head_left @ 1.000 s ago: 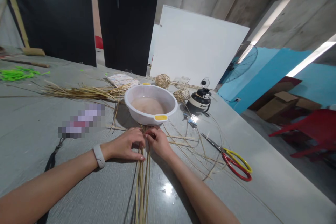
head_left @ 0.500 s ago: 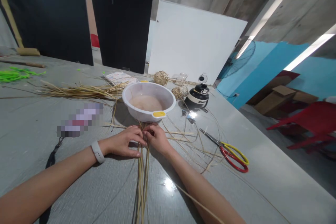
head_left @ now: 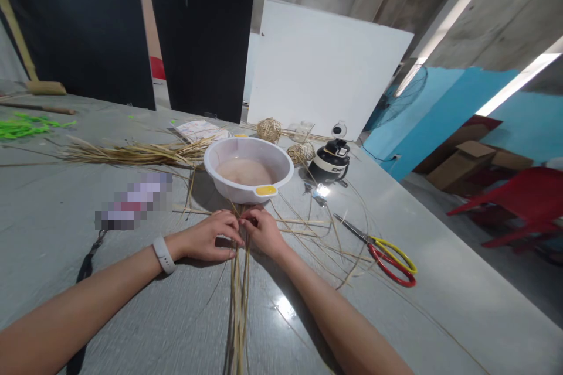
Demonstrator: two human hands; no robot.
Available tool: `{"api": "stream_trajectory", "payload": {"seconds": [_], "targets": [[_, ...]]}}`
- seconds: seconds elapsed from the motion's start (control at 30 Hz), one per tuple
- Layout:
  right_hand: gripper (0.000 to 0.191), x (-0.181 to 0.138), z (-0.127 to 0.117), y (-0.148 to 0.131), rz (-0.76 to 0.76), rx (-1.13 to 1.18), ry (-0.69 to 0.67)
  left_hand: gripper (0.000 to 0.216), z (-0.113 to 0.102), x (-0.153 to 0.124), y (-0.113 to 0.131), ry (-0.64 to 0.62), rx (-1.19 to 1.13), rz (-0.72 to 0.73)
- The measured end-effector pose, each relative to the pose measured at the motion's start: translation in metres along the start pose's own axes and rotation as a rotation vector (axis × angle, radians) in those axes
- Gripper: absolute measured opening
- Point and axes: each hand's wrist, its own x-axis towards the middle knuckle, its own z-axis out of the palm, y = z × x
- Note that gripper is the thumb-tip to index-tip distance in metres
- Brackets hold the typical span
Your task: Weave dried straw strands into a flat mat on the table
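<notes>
Long tan bamboo strips (head_left: 238, 299) run up the grey table from its near edge to my hands, just in front of a white basin (head_left: 224, 181) with cloudy liquid in it. My left hand (head_left: 215, 235), with a pale band on the wrist, bends its fingers over the strips from the left. From the right, my right hand (head_left: 263, 231) pinches the strips close to the left fingertips. The exact spot where the fingers meet is partly hidden. More loose strips (head_left: 308, 233) spread out crosswise to the right of my hands.
Scissors (head_left: 387, 259) with red and yellow handles lie on the right. A black flask (head_left: 329, 163) and woven balls (head_left: 268, 130) stand behind the basin. At the left are a strip bundle (head_left: 132, 153), a blurred item on a strap (head_left: 85, 266) and green strands (head_left: 26, 126).
Both hands stay almost in place, with small finger movement on the left. A long strip that lay across my right forearm has dropped lower and to the left.
</notes>
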Motion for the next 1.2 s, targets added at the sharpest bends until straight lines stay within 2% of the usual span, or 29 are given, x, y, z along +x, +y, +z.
{"api": "stream_trajectory", "payload": {"seconds": [0.27, 0.5, 0.9, 1.03, 1.2], "targets": [[0.008, -0.0007, 0.0005, 0.0026, -0.004, 0.016, -0.001, 0.013, 0.0036, 0.0000, -0.0036, 0.031, -0.008, 0.069], [0.008, 0.0002, 0.0015, 0.0050, -0.011, 0.045, 0.022, 0.011, 0.0056, 0.0007, -0.0005, 0.160, 0.014, 0.084], [0.006, -0.0003, -0.0007, 0.0020, 0.000, 0.076, 0.039, 0.012, 0.0027, 0.0050, 0.0046, 0.300, 0.096, 0.125], [0.005, -0.0009, -0.0011, 0.0020, 0.009, 0.096, 0.044, 0.013, 0.0024, 0.0050, 0.0044, 0.395, 0.060, 0.024], [0.003, -0.0014, -0.0010, 0.0034, 0.000, 0.134, 0.040, 0.023, 0.0000, 0.0057, 0.0020, 0.453, -0.149, -0.250]]}}
